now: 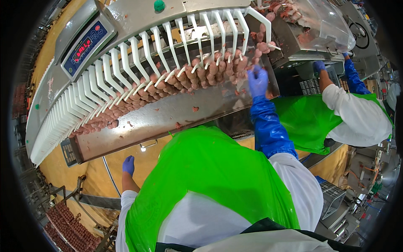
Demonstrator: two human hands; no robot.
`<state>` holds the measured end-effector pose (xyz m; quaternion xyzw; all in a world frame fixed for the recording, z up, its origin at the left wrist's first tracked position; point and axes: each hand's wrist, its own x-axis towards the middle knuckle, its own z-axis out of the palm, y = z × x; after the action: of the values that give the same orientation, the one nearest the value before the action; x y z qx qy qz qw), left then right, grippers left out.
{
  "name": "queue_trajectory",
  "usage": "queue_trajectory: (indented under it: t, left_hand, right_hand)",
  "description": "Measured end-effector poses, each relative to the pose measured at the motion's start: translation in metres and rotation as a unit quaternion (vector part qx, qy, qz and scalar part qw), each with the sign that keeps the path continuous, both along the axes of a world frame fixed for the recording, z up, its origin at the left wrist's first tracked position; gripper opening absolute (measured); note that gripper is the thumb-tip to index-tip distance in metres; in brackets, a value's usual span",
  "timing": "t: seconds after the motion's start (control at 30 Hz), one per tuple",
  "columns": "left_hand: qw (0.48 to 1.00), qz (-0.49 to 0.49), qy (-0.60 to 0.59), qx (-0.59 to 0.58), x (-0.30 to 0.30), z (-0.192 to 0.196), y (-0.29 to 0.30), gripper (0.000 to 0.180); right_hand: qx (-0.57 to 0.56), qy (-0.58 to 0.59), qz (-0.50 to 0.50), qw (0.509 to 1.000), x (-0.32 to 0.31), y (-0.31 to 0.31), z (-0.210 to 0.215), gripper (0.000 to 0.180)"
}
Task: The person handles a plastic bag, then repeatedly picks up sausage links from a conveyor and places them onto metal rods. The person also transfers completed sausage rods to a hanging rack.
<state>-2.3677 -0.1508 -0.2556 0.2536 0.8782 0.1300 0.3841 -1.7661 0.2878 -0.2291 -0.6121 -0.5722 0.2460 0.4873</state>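
Note:
My right hand [257, 82], in a blue-purple glove and long blue sleeve cover, is raised beside the right end of a row of sausage links [197, 75]. Its fingers are slightly apart and bent toward the links; whether they touch is unclear. The pinkish links hang in loops on white hooks [147, 52] along a curved metal rail. A strand of links [262, 46] comes down past the last hooks from the machine at the right. Away from the links, my left hand [129, 165] hangs low at my side, gloved, loosely straight and holding nothing.
Below the hooks lies a metal tray [180, 111] with meat scraps. A scale-like display unit [89, 45] stands at upper left. To my right, a co-worker in a green apron [310, 122] reaches toward a machine with a clear cover [327, 25]. A rack of sausages [73, 227] stands lower left.

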Motion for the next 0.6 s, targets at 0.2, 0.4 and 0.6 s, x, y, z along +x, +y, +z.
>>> queue_trajectory:
  t: [0.2,0.4,0.6]
  left_hand:
    - [1.0,0.009,-0.02,-0.005,-0.01,-0.009,-0.002,0.045]
    - [0.997,-0.056,0.017,0.054,0.008,0.005,0.036,0.046]
    - [0.998,-0.046,0.02,0.034,0.021,0.019,0.042,0.046]
  right_hand:
    - [0.127,0.078,0.03,0.988,0.029,0.082,0.038,0.064]
    - [-0.048,0.073,0.153,0.984,-0.011,0.052,-0.005,0.027]
    - [-0.008,0.104,0.108,0.989,-0.031,0.004,0.001,0.041]
